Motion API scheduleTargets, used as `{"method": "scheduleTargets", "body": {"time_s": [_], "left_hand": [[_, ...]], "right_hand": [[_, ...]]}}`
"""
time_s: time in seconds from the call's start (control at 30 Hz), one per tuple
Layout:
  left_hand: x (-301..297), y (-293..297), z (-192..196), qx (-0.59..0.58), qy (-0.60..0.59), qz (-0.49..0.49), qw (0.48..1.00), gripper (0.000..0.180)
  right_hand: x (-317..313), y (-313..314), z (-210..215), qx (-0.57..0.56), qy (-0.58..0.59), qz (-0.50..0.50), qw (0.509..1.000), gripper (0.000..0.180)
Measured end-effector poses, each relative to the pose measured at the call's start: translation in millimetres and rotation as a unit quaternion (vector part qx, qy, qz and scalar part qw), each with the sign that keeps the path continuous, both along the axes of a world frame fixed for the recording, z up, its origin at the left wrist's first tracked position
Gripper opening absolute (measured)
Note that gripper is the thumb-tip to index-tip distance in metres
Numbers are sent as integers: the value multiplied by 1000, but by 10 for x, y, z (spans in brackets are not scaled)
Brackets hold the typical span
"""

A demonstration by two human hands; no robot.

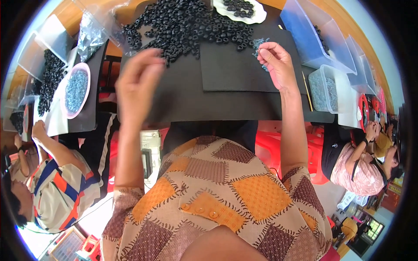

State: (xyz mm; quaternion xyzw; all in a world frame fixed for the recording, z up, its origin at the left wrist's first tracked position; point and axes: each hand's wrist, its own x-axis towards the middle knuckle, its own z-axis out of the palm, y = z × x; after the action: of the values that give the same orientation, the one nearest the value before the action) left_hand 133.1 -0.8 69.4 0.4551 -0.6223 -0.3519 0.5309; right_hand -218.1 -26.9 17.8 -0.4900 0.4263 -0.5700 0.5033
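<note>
A large heap of small black ring-shaped parts (187, 27) spreads over the far side of the dark table. My left hand (138, 82) hangs in the air at the near left edge of the heap, blurred by motion, so I cannot make out whether its fingers hold anything. Over the right part of a flat black mat (228, 71), my right hand (276, 64) has thumb and fingertips pinched together. Whatever sits in that pinch is hidden or too small to name. Small bluish translucent pieces (258, 42) lie on the mat beside the right fingertips.
A white dish (257, 17) of black parts stands at the far edge. Right of the mat are a clear tub (318, 93) of bluish pieces, a thin stick (307, 91) and a large clear bin (300, 24). Leftward sit a pink-rimmed bowl (88, 87) and a plastic bag (90, 37). People work on both sides.
</note>
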Motion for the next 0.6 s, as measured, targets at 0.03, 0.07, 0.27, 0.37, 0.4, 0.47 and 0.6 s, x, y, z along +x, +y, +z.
{"method": "scheduleTargets", "body": {"time_s": [0.03,0.07,0.27,0.37,0.4,0.47,0.6], "left_hand": [[-143,-6,-85,10,-42,-53,998,27],[-325,-6,-166,-6,-47,-96,994,28],[-912,-180,-426,-6,20,-156,988,36],[-944,-233,-507,16,70,-160,984,26],[-941,-234,-523,40,88,-166,981,22],[-914,-219,-528,64,90,-168,980,18],[-880,-216,-685,73,64,-173,980,16]], "right_hand": [[89,9,-17,-3,-31,18,999,9],[199,36,-18,1,-33,26,999,9],[677,162,35,-16,-22,48,999,9],[734,172,45,-35,21,65,997,9],[738,180,36,-34,20,66,997,9],[757,183,37,-31,34,79,996,10],[833,258,18,29,-13,67,997,10]]}}
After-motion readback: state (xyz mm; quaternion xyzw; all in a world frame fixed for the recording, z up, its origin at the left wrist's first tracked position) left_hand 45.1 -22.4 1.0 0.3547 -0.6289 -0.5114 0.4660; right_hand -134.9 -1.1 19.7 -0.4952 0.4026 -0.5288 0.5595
